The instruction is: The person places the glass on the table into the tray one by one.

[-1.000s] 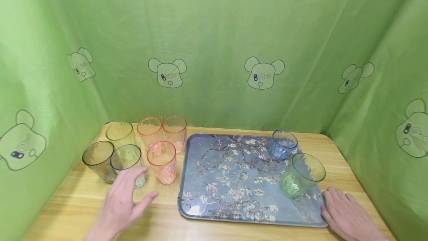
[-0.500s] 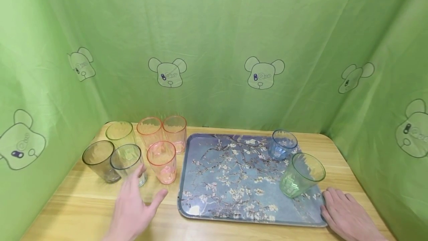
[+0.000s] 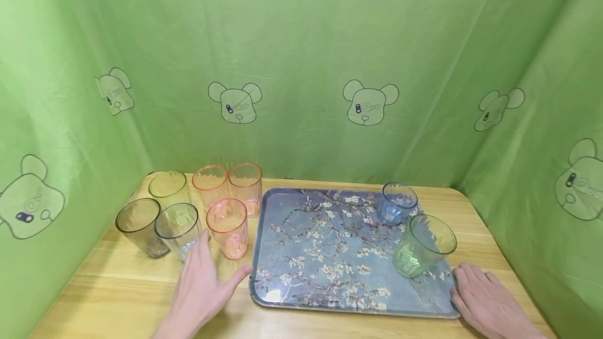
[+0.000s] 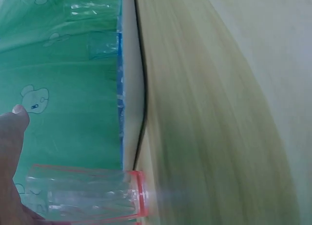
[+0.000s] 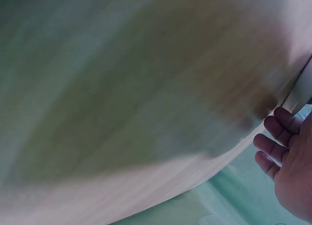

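My left hand (image 3: pixel 202 281) is in front of the tumblers, its thumb spread wide from the fingers and nothing in its grasp. The fingertips overlap the foot of a clear tumbler (image 3: pixel 175 232) with a dark rim in the head view. Just beyond the hand stands the front pink tumbler (image 3: pixel 233 239); the left wrist view also has a pink tumbler (image 4: pixel 87 193) near the thumb (image 4: pixel 12 142). With relaxed fingers, my right hand (image 3: pixel 485 297) rests at the right edge of the blue floral tray (image 3: pixel 330 263). A green tumbler (image 3: pixel 421 247) and a small blue one (image 3: pixel 395 205) stand on that tray.
Behind the front tumblers are two more pink tumblers (image 3: pixel 247 192) and a yellow-green one (image 3: pixel 168 187). A grey-brown tumbler (image 3: pixel 141 226) stands at the far left. Green cloth (image 3: pixel 301 135) encloses the wooden table (image 3: pixel 108 297) at the back and sides.
My left hand has moved right, from in front of the clear tumbler toward the front pink one and the tray. The right hand and the tumblers stay in place.
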The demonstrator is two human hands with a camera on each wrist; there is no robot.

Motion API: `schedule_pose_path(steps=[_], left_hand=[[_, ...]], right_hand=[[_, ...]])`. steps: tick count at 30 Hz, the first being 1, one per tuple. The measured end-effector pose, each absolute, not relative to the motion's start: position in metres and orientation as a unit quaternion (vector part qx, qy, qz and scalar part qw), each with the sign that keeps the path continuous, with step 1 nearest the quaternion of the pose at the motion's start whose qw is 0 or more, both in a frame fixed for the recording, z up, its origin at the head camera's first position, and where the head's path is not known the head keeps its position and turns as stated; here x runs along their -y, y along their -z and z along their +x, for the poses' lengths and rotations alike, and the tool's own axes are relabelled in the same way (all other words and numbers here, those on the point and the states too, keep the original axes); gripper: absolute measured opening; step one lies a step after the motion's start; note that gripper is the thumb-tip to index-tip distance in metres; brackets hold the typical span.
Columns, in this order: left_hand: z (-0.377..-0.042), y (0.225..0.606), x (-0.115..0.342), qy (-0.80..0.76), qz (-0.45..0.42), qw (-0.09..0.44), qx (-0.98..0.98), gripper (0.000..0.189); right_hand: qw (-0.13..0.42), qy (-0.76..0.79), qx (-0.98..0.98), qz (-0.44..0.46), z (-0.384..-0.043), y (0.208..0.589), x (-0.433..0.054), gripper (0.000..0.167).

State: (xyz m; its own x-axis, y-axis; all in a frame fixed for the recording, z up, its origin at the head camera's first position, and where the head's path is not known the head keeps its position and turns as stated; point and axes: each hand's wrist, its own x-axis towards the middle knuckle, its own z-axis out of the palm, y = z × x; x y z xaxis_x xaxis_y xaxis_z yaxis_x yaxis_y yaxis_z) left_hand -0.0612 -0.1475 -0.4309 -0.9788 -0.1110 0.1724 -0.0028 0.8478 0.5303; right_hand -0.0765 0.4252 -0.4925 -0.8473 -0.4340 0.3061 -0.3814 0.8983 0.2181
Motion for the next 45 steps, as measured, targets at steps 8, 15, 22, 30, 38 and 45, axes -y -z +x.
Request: schedule_pose_path(steps=[8,15,22,30,38,45], left_hand=[[-0.075,0.437,0.145,0.284,0.044,0.095,0.953,0.132],[-0.084,0.440,0.143,0.292,0.048,0.089,0.951,0.135],[-0.092,0.447,0.142,0.301,0.027,0.143,0.942,0.128],[-0.099,0.446,0.140,0.309,0.033,0.140,0.940,0.128],[-0.109,0.446,0.134,0.301,0.033,0.147,0.942,0.123],[-0.118,0.445,0.133,0.293,0.029,0.154,0.943,0.120]], right_hand=[[0.160,0.070,0.964,0.200,-0.077,0.493,-0.424,0.022],[0.155,0.072,0.965,0.198,-0.077,0.495,-0.425,0.022],[0.155,0.072,0.965,0.197,-0.077,0.494,-0.426,0.022],[0.152,0.073,0.967,0.192,-0.077,0.494,-0.425,0.023],[0.150,0.071,0.967,0.195,-0.076,0.494,-0.425,0.024],[0.146,0.072,0.968,0.191,-0.077,0.494,-0.424,0.023]])
